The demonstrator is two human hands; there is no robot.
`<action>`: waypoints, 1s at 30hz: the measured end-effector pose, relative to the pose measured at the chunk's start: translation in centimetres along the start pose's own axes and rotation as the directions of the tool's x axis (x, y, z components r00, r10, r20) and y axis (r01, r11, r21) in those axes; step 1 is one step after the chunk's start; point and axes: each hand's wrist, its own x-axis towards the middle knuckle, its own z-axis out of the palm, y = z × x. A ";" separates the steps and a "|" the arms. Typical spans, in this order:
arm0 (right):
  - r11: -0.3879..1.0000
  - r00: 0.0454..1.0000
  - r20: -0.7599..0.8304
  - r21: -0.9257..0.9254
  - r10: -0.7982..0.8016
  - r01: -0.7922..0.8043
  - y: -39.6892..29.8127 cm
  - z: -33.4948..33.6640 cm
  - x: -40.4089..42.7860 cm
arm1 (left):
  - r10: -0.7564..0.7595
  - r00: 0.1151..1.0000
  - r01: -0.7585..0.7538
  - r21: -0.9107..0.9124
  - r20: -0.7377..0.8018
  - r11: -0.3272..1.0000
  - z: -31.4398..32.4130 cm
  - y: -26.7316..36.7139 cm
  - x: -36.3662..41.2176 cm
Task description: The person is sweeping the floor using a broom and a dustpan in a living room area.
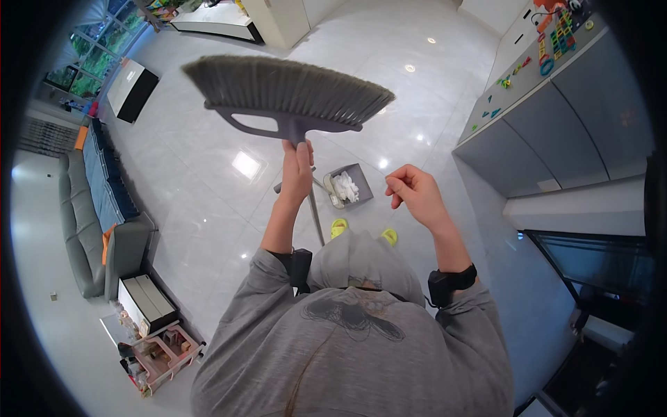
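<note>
My left hand (298, 174) grips a grey broom (297, 127) at its neck, just below the head. The broom head is raised with its bristles (292, 81) pointing up and away from me, and its handle (316, 216) slants down toward the floor. To the right, my right hand (415, 195) hovers with curled fingers, thumb against the index finger. Nothing shows between those fingertips. On the floor between my hands lies a grey dustpan (363, 180) with crumpled white tissue-like waste (346, 186) in it. My left forearm partly hides the dustpan's handle.
Yellow slippers (339, 227) are on my feet, close to the dustpan. Glossy tiles (208, 172) cover the floor. A grey cabinet (547, 130) with toy pieces on top stands right. At left are a sofa (83, 224) and a pink-framed cart (161, 354).
</note>
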 end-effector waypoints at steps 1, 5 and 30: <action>1.000 1.000 0.000 -0.001 -0.004 0.004 -0.3 0.4 0.0 | -0.016 0.999 0.014 0.077 0.028 0.997 0.2 0.3 0.2; 1.000 0.999 0.046 0.004 -0.018 0.018 -1.1 1.3 0.1 | -0.070 0.990 0.027 0.323 0.120 0.946 0.8 0.5 0.9; 0.983 0.998 -0.024 0.174 0.056 -0.051 4.5 -0.1 2.1 | -0.232 0.618 -0.054 0.335 0.751 0.941 4.3 0.5 -2.5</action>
